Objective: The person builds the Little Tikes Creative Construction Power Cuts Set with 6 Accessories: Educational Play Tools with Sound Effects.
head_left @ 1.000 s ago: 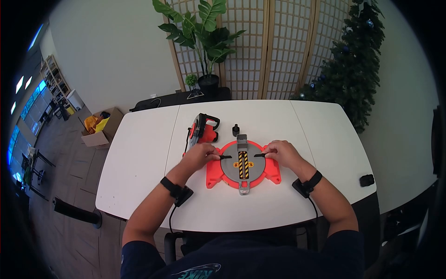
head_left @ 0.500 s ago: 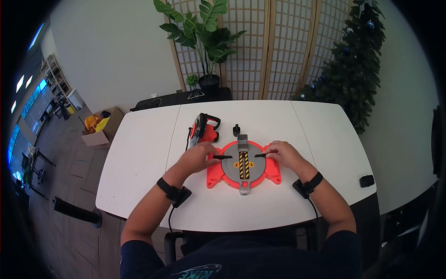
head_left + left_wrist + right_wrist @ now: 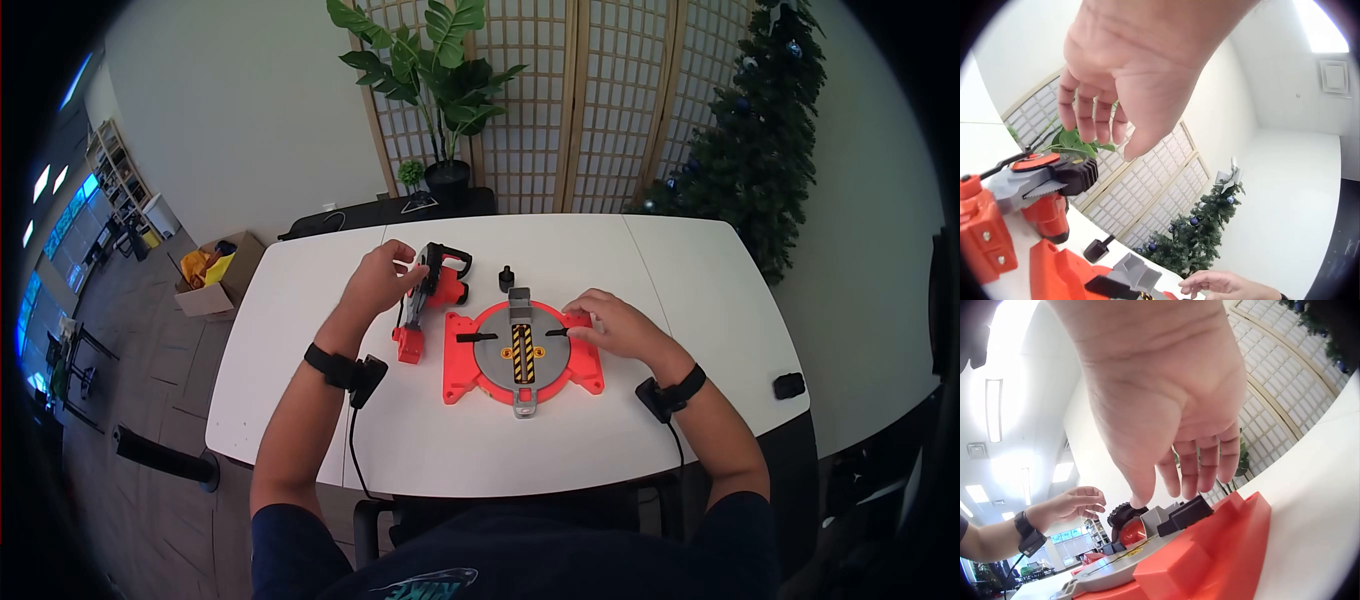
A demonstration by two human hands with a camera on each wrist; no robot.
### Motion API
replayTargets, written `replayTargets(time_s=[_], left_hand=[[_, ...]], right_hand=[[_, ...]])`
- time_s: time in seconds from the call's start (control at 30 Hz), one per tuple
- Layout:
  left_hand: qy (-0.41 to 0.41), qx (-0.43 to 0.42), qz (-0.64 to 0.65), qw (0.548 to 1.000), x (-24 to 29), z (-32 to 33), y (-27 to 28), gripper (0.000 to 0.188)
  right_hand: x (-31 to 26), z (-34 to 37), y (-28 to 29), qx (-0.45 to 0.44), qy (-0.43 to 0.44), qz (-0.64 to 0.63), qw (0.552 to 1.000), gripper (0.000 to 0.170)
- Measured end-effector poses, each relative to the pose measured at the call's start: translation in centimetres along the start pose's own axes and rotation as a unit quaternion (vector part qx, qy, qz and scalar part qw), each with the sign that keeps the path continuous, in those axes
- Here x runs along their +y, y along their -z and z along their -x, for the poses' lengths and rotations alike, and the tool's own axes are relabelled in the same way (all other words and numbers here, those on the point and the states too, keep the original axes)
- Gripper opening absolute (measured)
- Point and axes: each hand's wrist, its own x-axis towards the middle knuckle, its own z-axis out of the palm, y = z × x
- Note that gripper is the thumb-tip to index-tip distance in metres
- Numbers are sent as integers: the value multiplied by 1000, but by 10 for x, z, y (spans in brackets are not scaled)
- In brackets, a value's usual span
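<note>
A toy miter saw's orange base [image 3: 587, 379] with a round grey turntable [image 3: 493, 368] lies on the table before me. Two black clamp pieces, one on the left [image 3: 476, 337] and one on the right [image 3: 556, 331], sit across the turntable's sides. My right hand [image 3: 622, 327] hovers at the right clamp, fingers loosely bent and holding nothing; the right wrist view shows the clamp [image 3: 1186, 515] below the fingertips. Left of the base stands the toy saw head [image 3: 450, 290] with its grey toothed blade [image 3: 1046, 190]. My left hand [image 3: 377, 280] is beside it, relaxed, with nothing in its fingers.
A small black knob-like part [image 3: 507, 280] stands behind the base. A black object [image 3: 789, 388] lies at the right edge of the white table [image 3: 300, 400]. Behind the table are a potted plant [image 3: 447, 178], a lattice screen and a decorated tree [image 3: 745, 150].
My left hand has let go of the left clamp piece and moved up and left to the saw head. The right hand has loosened from the right clamp and shifted slightly.
</note>
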Motion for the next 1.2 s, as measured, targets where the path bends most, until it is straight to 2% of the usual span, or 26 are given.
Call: replayTargets(time_s=[0.03,0.23,0.33,0.53,0.77,0.87,1.03,1.2], left_hand=[[24,-17,-23,999,1,-3,2,42],[66,-74,-131,986,11,-17,0,60],[92,-109,-177,974,15,-22,-10,62],[85,-117,-254,956,16,-23,-27,67],[62,-53,-278,957,19,-22,-34,65],[53,-51,-286,956,19,-24,-37,60],[40,-12,-293,955,17,-26,-43,40],[7,22,-290,957,3,-26,-38,39]], right_hand=[[-2,-1,3,-5,-11,-11,1000,32],[-4,-5,6,8,-7,-29,1000,30],[-5,-7,6,12,-1,-43,999,29],[-6,-8,4,-4,9,-60,998,29],[-9,-10,4,-16,-3,-58,998,31],[-10,-10,1,-12,8,-51,999,30],[-13,-10,1,-17,7,-54,998,30],[-13,-8,2,-10,15,-56,998,29]])
